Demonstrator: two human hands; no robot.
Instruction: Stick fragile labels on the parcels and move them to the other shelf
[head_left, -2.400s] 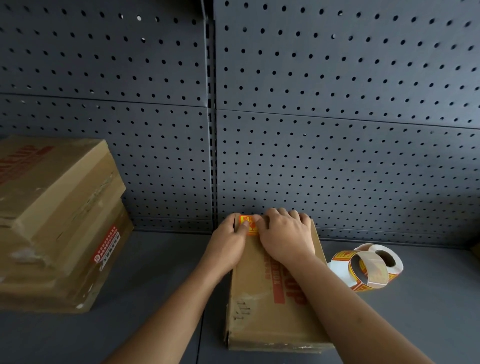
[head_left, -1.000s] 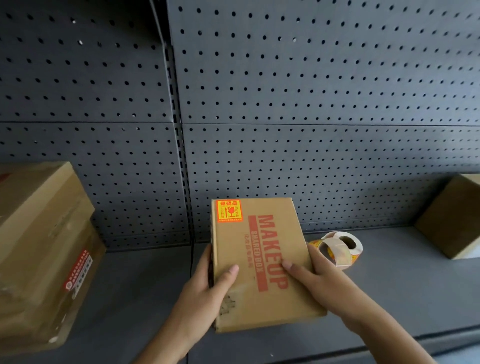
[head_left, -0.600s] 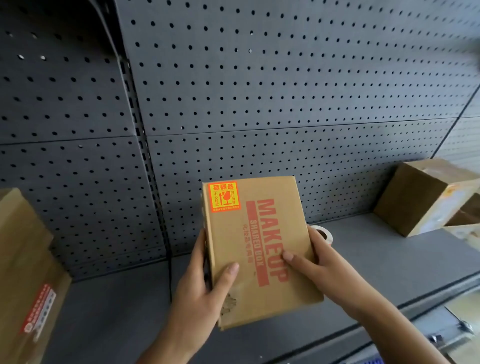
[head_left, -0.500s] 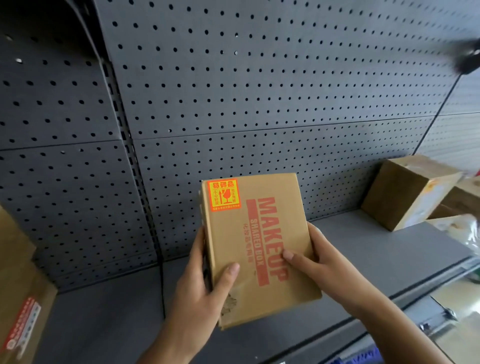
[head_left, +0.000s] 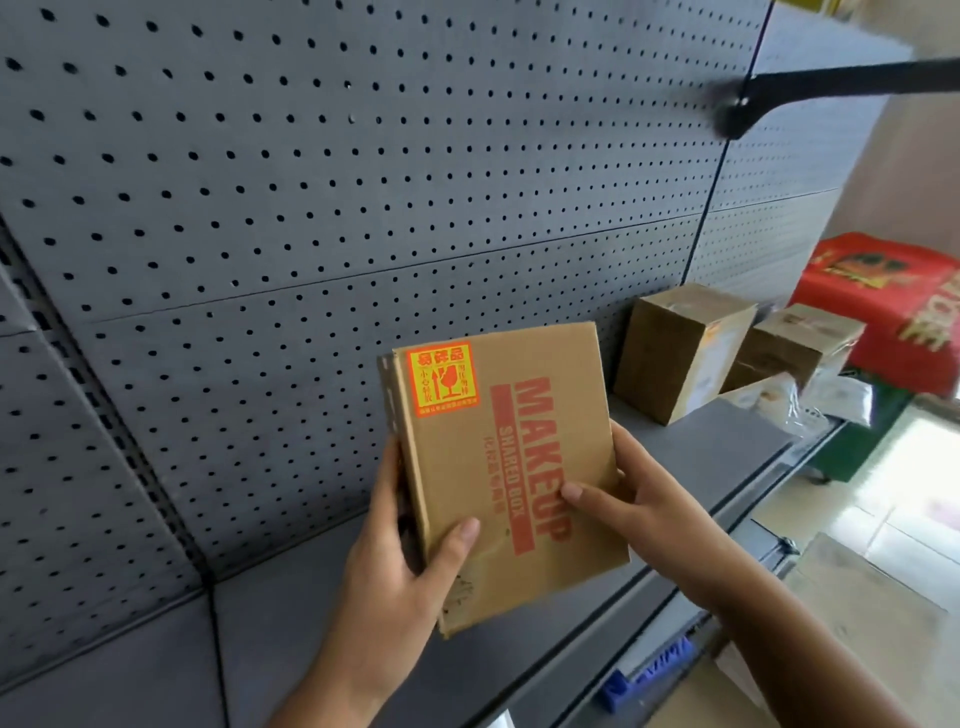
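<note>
While both hands grip it, the flat parcel is held up off the shelf, tilted, its printed face toward the camera.

Left fingers: thumb pressed on the parcel's front near its lower left corner, the other fingers wrapped behind the left edge, out of sight.
Left hand: clenched on the parcel from the left side.
Right fingers: thumb lying across the red lettering, the rest hidden behind the right edge.
Right hand: grasping the parcel from the right.
Parcel: brown cardboard, printed "MAKEUP SHARED BOX" in red, in the air just in front of the pegboard.
Fragile label: orange and yellow, stuck flat on the parcel's upper left corner.
Shelf: grey, below and behind the parcel.
Other boxes: a brown box and a second box beside it stand further right on the shelf, well apart from the hands.
Red bag: beyond the shelf's right end.
</note>
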